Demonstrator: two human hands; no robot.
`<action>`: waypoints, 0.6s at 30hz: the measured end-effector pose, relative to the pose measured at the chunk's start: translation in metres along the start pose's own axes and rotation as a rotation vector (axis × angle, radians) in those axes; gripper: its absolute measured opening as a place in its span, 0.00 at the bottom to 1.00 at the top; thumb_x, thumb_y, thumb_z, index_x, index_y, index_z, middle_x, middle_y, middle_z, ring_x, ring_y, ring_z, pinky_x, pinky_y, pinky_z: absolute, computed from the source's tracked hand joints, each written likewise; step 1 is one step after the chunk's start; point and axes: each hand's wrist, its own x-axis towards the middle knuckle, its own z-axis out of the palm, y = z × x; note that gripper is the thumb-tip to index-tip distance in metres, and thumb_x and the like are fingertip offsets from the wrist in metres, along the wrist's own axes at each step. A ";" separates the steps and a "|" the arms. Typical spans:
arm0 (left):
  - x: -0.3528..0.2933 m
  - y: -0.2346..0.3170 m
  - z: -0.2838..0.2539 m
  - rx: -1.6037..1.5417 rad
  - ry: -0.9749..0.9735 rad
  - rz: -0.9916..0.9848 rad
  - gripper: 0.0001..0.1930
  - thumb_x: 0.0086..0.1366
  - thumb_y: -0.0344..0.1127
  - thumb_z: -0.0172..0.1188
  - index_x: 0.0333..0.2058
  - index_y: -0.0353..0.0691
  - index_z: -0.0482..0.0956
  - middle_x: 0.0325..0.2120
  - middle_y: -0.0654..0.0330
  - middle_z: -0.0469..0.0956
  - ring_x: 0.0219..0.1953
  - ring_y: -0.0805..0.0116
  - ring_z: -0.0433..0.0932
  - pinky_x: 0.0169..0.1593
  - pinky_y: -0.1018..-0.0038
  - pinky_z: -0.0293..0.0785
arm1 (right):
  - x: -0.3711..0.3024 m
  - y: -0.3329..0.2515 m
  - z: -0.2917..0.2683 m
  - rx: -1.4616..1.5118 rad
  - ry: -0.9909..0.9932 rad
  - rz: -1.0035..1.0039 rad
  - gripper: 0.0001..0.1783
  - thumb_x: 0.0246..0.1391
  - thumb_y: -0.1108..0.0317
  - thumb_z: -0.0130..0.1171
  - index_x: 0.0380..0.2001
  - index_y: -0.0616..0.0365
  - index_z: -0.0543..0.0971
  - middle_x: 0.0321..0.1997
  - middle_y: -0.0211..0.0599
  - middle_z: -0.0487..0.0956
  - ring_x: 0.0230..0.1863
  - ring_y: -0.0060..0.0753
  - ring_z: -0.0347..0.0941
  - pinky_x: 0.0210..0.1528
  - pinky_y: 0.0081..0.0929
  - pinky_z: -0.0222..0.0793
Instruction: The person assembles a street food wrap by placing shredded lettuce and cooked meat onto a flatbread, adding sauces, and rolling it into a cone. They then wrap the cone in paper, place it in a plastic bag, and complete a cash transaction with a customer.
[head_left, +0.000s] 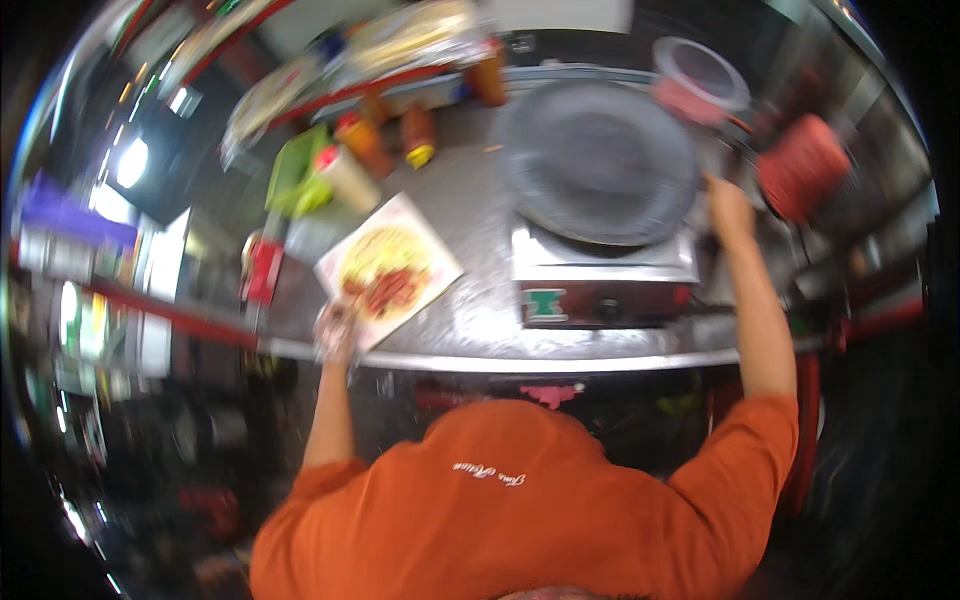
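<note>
At the lower left edge of a white square paper point(446, 262), my left hand point(336, 328) wears a clear plastic glove. Motion blur hides what its fingers do. On the paper lies a pale yellow food point(385, 245) topped with a reddish-brown, chunky heap point(392, 292). My right hand point(731, 210) reaches to the right side of a round dark griddle point(600, 160). Its fingers look curled closed, but I cannot make out what is in them. The griddle sits on a silver burner box point(605, 270) with a knob at the front, and its surface is bare.
Sauce bottles, one pale with a red cap point(348, 178), stand beside a green container point(297, 170). A red box point(262, 271) is at the left. Wrapped flat rounds point(415, 35) lie on a back shelf. A clear tub point(702, 80) and a red cylindrical thing point(803, 167) stand right.
</note>
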 end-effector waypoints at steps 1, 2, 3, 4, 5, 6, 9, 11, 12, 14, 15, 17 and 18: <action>-0.001 -0.001 0.000 -0.100 0.008 0.084 0.12 0.61 0.40 0.65 0.29 0.36 0.79 0.24 0.53 0.77 0.27 0.64 0.76 0.34 0.67 0.72 | 0.003 0.004 -0.012 -0.025 -0.017 0.055 0.22 0.67 0.57 0.40 0.56 0.40 0.79 0.43 0.52 0.83 0.46 0.59 0.79 0.49 0.53 0.72; -0.001 -0.002 0.002 -0.176 0.088 0.188 0.12 0.60 0.42 0.67 0.29 0.38 0.79 0.21 0.57 0.76 0.26 0.68 0.75 0.32 0.69 0.72 | 0.004 0.007 -0.027 -0.120 -0.005 0.047 0.21 0.66 0.56 0.44 0.58 0.39 0.78 0.45 0.56 0.81 0.46 0.61 0.78 0.49 0.52 0.71; -0.002 -0.003 0.001 -0.091 0.067 0.123 0.10 0.60 0.40 0.66 0.29 0.39 0.79 0.23 0.55 0.78 0.27 0.65 0.77 0.34 0.68 0.74 | 0.006 0.006 -0.044 -0.101 -0.027 0.075 0.21 0.65 0.56 0.48 0.59 0.38 0.77 0.47 0.57 0.80 0.47 0.63 0.77 0.49 0.51 0.71; -0.001 -0.005 0.000 -0.018 0.030 0.059 0.09 0.60 0.38 0.66 0.30 0.39 0.79 0.25 0.54 0.80 0.29 0.63 0.80 0.35 0.68 0.75 | 0.001 0.000 -0.061 -0.076 0.028 0.070 0.20 0.65 0.57 0.50 0.59 0.37 0.77 0.47 0.58 0.80 0.47 0.64 0.76 0.48 0.49 0.71; -0.001 -0.006 0.000 -0.045 0.019 0.057 0.08 0.59 0.35 0.65 0.31 0.38 0.79 0.26 0.55 0.80 0.29 0.65 0.79 0.36 0.69 0.75 | -0.007 -0.012 -0.078 -0.053 0.070 0.037 0.20 0.66 0.58 0.51 0.60 0.38 0.76 0.47 0.55 0.81 0.47 0.57 0.78 0.48 0.44 0.72; 0.002 -0.006 0.000 -0.078 0.006 0.052 0.07 0.58 0.33 0.65 0.31 0.37 0.78 0.27 0.55 0.79 0.30 0.66 0.79 0.37 0.70 0.75 | -0.014 -0.028 -0.096 -0.045 0.107 0.065 0.20 0.66 0.60 0.52 0.60 0.39 0.76 0.47 0.53 0.82 0.47 0.51 0.81 0.48 0.39 0.73; 0.008 -0.009 -0.006 -0.214 -0.090 0.056 0.05 0.58 0.31 0.63 0.31 0.38 0.77 0.27 0.58 0.80 0.28 0.68 0.78 0.36 0.71 0.75 | -0.048 -0.104 -0.127 0.321 0.128 -0.097 0.19 0.68 0.64 0.53 0.60 0.47 0.77 0.49 0.46 0.83 0.45 0.30 0.80 0.48 0.27 0.71; 0.015 -0.010 -0.010 -0.238 -0.136 0.112 0.05 0.58 0.30 0.63 0.30 0.38 0.76 0.27 0.59 0.80 0.28 0.69 0.78 0.36 0.71 0.75 | -0.076 -0.169 -0.121 0.501 0.086 -0.313 0.19 0.67 0.65 0.55 0.58 0.57 0.78 0.44 0.37 0.82 0.41 0.19 0.72 0.48 0.21 0.68; 0.018 -0.011 -0.011 -0.251 -0.171 0.103 0.04 0.58 0.30 0.63 0.30 0.39 0.76 0.27 0.59 0.80 0.28 0.69 0.78 0.36 0.71 0.75 | -0.096 -0.202 -0.112 0.421 0.047 -0.256 0.19 0.67 0.66 0.56 0.59 0.55 0.77 0.40 0.34 0.82 0.41 0.18 0.73 0.47 0.22 0.68; 0.024 -0.014 -0.015 -0.317 -0.234 0.098 0.04 0.57 0.29 0.63 0.30 0.39 0.76 0.27 0.59 0.80 0.28 0.69 0.79 0.36 0.71 0.76 | -0.136 -0.271 -0.080 0.543 -0.115 -0.377 0.18 0.64 0.71 0.56 0.57 0.48 0.80 0.38 0.41 0.84 0.38 0.27 0.78 0.43 0.27 0.72; 0.026 -0.016 -0.015 -0.347 -0.235 0.131 0.04 0.57 0.28 0.63 0.30 0.39 0.76 0.27 0.59 0.80 0.29 0.69 0.79 0.36 0.71 0.76 | -0.155 -0.304 -0.061 0.476 -0.172 -0.442 0.20 0.62 0.74 0.56 0.56 0.46 0.80 0.35 0.42 0.83 0.33 0.34 0.78 0.41 0.31 0.73; 0.028 -0.020 -0.014 -0.376 -0.234 0.156 0.04 0.57 0.28 0.63 0.29 0.40 0.76 0.27 0.58 0.81 0.30 0.70 0.80 0.37 0.72 0.77 | -0.188 -0.366 -0.014 0.530 -0.270 -0.510 0.21 0.61 0.70 0.57 0.57 0.39 0.79 0.31 0.42 0.80 0.32 0.42 0.78 0.39 0.37 0.74; 0.029 -0.022 -0.013 -0.375 -0.261 0.156 0.05 0.57 0.27 0.63 0.31 0.40 0.76 0.27 0.58 0.81 0.30 0.70 0.81 0.37 0.72 0.77 | -0.202 -0.390 0.006 0.432 -0.323 -0.525 0.21 0.60 0.65 0.59 0.56 0.36 0.79 0.29 0.43 0.78 0.31 0.47 0.77 0.37 0.39 0.73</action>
